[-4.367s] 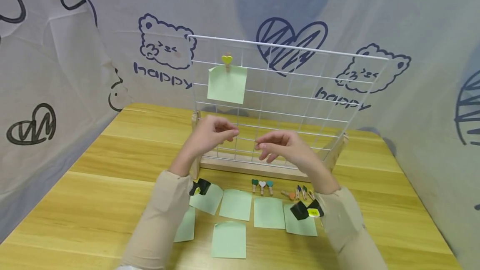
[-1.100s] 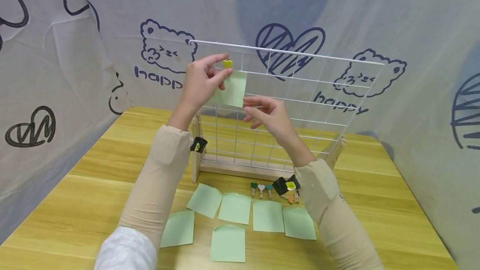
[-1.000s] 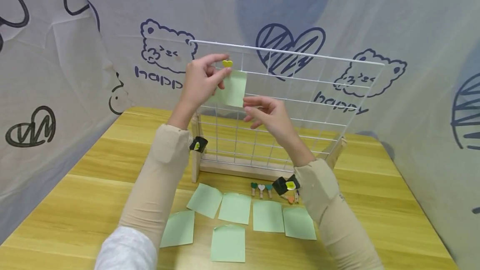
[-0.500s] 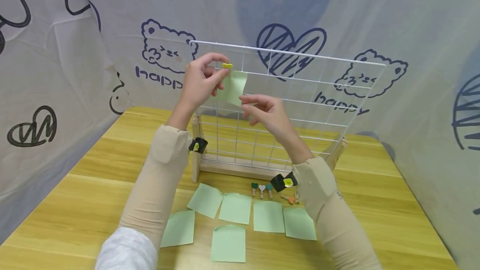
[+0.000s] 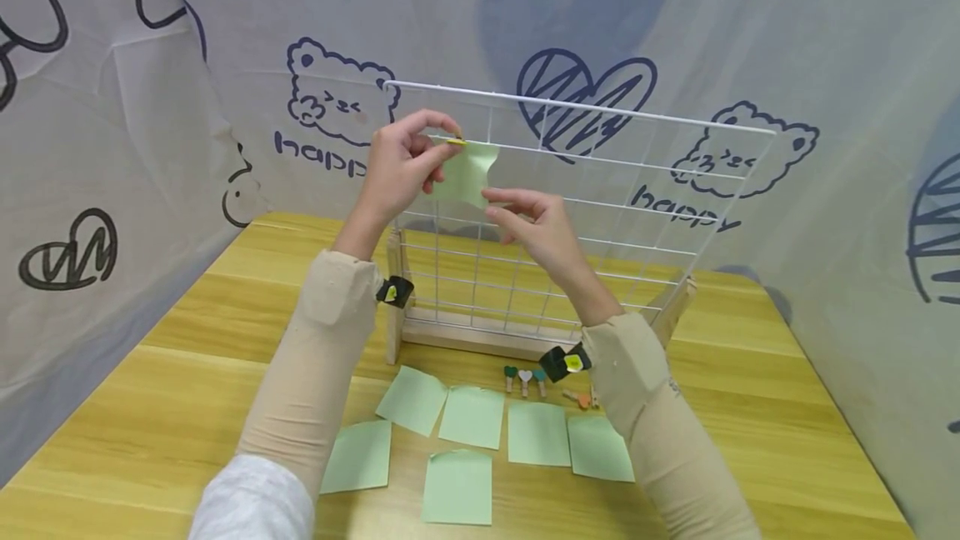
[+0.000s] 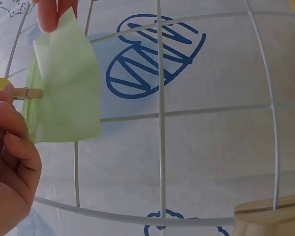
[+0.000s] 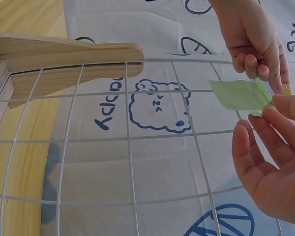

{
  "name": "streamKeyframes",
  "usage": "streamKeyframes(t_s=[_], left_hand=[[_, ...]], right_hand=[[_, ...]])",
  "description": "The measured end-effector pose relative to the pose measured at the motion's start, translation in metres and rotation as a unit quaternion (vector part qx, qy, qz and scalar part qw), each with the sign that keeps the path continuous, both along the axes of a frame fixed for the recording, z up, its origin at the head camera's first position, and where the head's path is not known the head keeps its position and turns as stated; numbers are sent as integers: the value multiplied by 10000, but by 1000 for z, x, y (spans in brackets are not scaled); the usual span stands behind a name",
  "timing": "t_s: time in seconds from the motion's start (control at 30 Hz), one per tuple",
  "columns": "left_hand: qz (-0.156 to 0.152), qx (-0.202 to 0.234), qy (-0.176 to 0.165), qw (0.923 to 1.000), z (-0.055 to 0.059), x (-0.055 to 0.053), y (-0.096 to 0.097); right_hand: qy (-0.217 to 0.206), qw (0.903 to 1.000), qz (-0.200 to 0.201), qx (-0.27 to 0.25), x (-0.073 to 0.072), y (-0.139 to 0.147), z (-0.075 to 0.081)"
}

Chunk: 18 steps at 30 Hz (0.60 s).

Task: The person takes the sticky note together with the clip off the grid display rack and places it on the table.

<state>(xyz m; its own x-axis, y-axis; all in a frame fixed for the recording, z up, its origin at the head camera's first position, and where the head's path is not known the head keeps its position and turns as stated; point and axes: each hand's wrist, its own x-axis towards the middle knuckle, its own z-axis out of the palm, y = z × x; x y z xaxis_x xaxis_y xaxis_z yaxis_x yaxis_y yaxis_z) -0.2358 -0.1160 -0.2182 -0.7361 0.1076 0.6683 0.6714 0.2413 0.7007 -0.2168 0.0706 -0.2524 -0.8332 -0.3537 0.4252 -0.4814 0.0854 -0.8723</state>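
Observation:
A pale green sticky note (image 5: 467, 175) hangs at the upper left of a white wire grid (image 5: 592, 242). At its top edge is a small wooden clothespin (image 6: 30, 93) with a yellow heart (image 5: 456, 141). My left hand (image 5: 400, 163) pinches the clothespin between thumb and forefinger, hiding part of the note. Lower down, my right hand (image 5: 538, 222) pinches the note's bottom right corner between thumb and fingertip. The note (image 6: 69, 88) bends in the left wrist view, with the clothespin's tip still over its edge.
The grid stands in wooden feet (image 5: 395, 307) on a wooden table (image 5: 187, 407). Several green sticky notes (image 5: 457, 486) lie in front. Between them and the grid are small heart clothespins, among them a white one (image 5: 525, 382) and an orange one (image 5: 581, 400).
Both hands have risen from before the lower grid to the hanging note. Lately the yellow heart has tipped to edge-on, and the note's lower right corner has been drawn up and bent.

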Motion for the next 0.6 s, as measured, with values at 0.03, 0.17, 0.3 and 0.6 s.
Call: streamKeyframes(t_s=[0.03,0.17,0.3,0.6], left_hand=[[2,-4,31,10000,0,0,0],[-15,70,225,9997,0,2,2],[-48,223,452,9987,5,12,6],[72,462,420,9980,8,16,9]], right_hand=[[21,10000,-30,-3,0,0,0],[91,9999,-134,32,0,0,-1],[124,9996,-219,107,0,0,-1],[47,9994,-326,-85,1,0,-1]])
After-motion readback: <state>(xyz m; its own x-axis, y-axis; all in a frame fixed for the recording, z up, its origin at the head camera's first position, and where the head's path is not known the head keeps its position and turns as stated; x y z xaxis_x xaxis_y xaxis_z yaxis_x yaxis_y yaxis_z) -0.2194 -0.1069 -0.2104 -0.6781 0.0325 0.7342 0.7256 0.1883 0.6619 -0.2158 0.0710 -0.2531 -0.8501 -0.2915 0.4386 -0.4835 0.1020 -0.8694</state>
